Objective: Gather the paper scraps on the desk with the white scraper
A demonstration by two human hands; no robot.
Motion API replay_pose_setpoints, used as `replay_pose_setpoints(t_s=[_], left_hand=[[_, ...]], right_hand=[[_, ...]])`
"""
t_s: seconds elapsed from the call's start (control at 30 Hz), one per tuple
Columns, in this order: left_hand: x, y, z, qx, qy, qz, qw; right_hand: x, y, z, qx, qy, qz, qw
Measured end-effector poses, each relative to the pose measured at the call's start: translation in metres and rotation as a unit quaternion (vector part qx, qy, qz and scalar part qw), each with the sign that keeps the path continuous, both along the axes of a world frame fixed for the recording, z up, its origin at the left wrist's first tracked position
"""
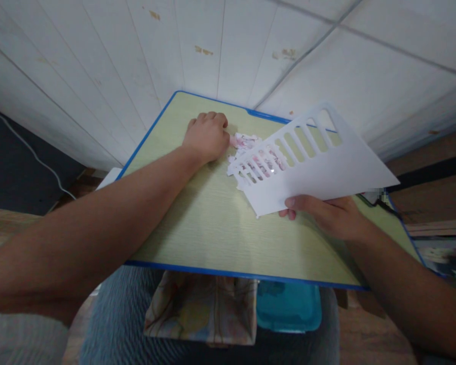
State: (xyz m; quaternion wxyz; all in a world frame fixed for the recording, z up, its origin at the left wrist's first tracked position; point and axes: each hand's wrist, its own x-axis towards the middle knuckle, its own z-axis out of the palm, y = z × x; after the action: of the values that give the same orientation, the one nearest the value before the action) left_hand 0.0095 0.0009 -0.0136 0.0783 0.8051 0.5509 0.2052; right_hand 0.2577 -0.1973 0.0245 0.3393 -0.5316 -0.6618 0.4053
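My right hand (pixel 327 213) pinches the lower edge of a white paper sheet (pixel 319 172), thumb on top and fingertips beneath. A row of rounded slots is cut out along the sheet's far side. The sheet is tilted above the table, partly over a pile of small white and pink paper cutouts (pixel 247 142), some of which show through the slots. My left hand (pixel 208 136) rests on the table just left of that pile, back of the hand up. Its fingers are curled under, so whatever they hold is hidden.
The pale green folding table (pixel 197 223) has a blue rim and stands against a white panelled wall (pixel 197 50). A patterned fabric box (pixel 201 314) and a teal plastic container (pixel 289 306) sit below its front edge. A dark phone-like object (pixel 368 198) lies at right.
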Motion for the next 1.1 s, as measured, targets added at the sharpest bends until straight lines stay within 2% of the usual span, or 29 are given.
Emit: replay_pose_setpoints(t_s=[0.2,0.63,0.87,1.03,1.1], left_hand=[[-0.001,-0.003,0.003,-0.054,-0.06,-0.008,0.997],[-0.001,0.005,-0.004,-0.081,-0.064,-0.015,0.995],[0.0,-0.003,0.006,-0.08,-0.038,-0.006,0.996],[0.0,-0.004,0.007,-0.056,-0.02,-0.005,0.998],[-0.001,-0.002,0.005,-0.05,-0.037,-0.007,0.998]], right_hand=[[0.002,0.0,0.007,-0.07,0.044,0.057,0.995],[0.011,-0.002,0.016,-0.151,0.036,0.13,0.979],[-0.002,-0.006,0.012,-0.108,0.039,0.139,0.984],[-0.022,-0.016,0.012,-0.012,0.0,0.236,0.972],[-0.027,-0.019,0.013,-0.019,-0.003,0.272,0.962]])
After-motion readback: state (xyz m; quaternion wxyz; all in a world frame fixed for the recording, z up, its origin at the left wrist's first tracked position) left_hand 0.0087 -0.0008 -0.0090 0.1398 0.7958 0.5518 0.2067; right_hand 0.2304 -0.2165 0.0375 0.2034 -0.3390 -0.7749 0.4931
